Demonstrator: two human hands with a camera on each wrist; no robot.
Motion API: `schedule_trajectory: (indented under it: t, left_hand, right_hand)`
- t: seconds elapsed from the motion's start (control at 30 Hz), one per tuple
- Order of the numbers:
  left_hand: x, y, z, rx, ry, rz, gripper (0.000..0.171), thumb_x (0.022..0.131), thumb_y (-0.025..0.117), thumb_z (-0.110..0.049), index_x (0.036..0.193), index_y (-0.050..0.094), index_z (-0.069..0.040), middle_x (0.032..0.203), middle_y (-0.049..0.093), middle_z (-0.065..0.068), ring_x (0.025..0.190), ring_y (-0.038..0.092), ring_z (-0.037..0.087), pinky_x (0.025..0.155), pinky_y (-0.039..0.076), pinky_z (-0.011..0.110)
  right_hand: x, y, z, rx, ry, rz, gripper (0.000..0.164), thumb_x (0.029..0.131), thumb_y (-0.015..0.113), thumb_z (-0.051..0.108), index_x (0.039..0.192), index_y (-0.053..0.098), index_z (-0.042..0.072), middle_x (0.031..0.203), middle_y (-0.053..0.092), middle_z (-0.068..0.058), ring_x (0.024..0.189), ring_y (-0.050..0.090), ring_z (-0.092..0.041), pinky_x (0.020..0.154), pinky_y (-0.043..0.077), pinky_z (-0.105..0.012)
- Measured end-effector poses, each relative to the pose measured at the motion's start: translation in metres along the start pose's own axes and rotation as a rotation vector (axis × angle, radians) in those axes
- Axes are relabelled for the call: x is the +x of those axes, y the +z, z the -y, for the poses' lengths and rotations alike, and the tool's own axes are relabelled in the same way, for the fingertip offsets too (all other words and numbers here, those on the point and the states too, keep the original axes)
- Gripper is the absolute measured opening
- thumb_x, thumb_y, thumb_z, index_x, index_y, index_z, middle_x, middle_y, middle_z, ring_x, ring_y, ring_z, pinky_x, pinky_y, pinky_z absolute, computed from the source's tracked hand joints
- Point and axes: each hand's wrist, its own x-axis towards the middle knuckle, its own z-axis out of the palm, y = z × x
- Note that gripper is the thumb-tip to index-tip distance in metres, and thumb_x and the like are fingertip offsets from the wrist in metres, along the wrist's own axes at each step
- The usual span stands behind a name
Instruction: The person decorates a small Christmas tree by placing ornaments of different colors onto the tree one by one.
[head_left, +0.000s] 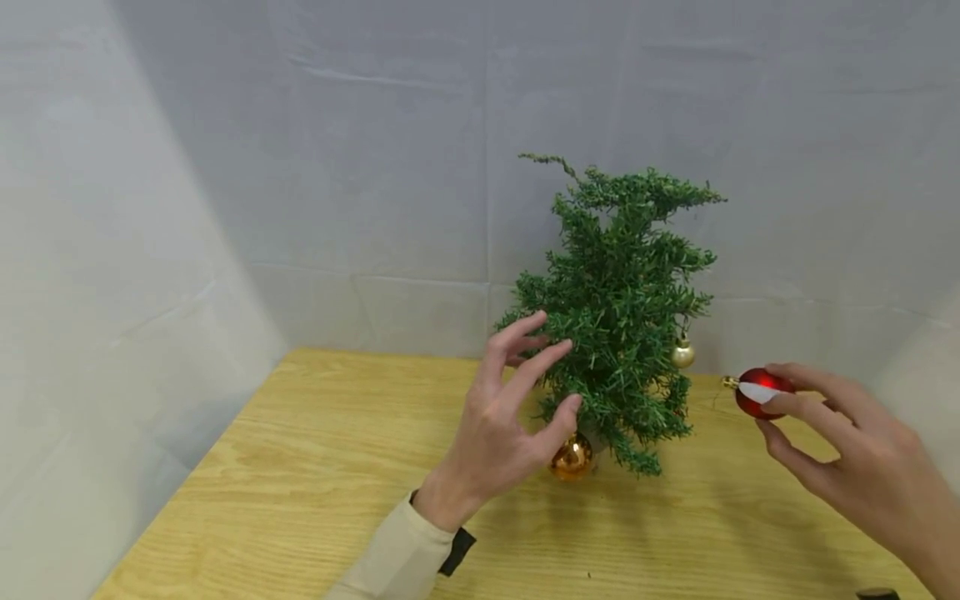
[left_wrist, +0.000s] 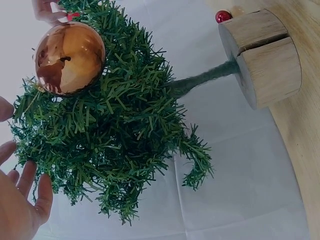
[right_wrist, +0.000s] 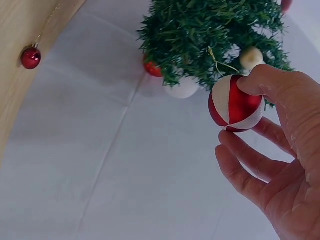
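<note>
My right hand (head_left: 870, 454) pinches a red and white Christmas bauble (right_wrist: 236, 103) between thumb and fingers, to the right of a small artificial Christmas tree (head_left: 622, 292). A gold cap and a thin gold loop (right_wrist: 216, 59) show on that bauble. At the tree's left side is my left hand (head_left: 502, 425), fingers spread and somewhat bent, holding nothing; its fingertips are at the branches, and contact is hard to tell. A shiny copper bauble (head_left: 572, 458) hangs low at the front, just below the left thumb. A small gold bauble (head_left: 683, 352) hangs on the right side.
The tree has a split round wooden base (left_wrist: 270, 70) and stands on a wooden table (head_left: 360, 433). A small red bauble (right_wrist: 31, 57) lies on the tabletop. White (right_wrist: 182, 89) and red (right_wrist: 152, 68) baubles show under the branches. Behind is a pale sheet (head_left: 375, 167).
</note>
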Motion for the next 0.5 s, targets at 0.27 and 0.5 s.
schedule_trajectory:
  t: [0.27,0.5]
  left_hand:
    - [0.000,0.000,-0.001,-0.006,0.001,-0.009,0.047,0.089,0.073,-0.017,0.131,0.064,0.000,0.149,0.044,0.025,0.121,0.059,0.029,0.095,0.054,0.040]
    - [0.002,0.000,-0.004,-0.014,0.047,-0.085,0.035,0.094,0.068,-0.020,0.123,0.067,0.000,0.143,0.049,0.027,0.118,0.061,0.031,0.090,0.055,0.043]
  right_hand:
    - [0.012,-0.007,0.017,0.062,-0.046,-0.077,0.062,0.106,0.039,0.055,0.087,0.071,0.006,0.110,0.071,-0.021,0.083,0.063,-0.027,0.062,0.048,-0.018]
    - [0.022,-0.011,0.031,0.094,-0.101,-0.104,0.057,0.107,0.041,0.049,0.094,0.076,0.006,0.110,0.072,-0.020,0.087,0.059,-0.024,0.069,0.048,-0.019]
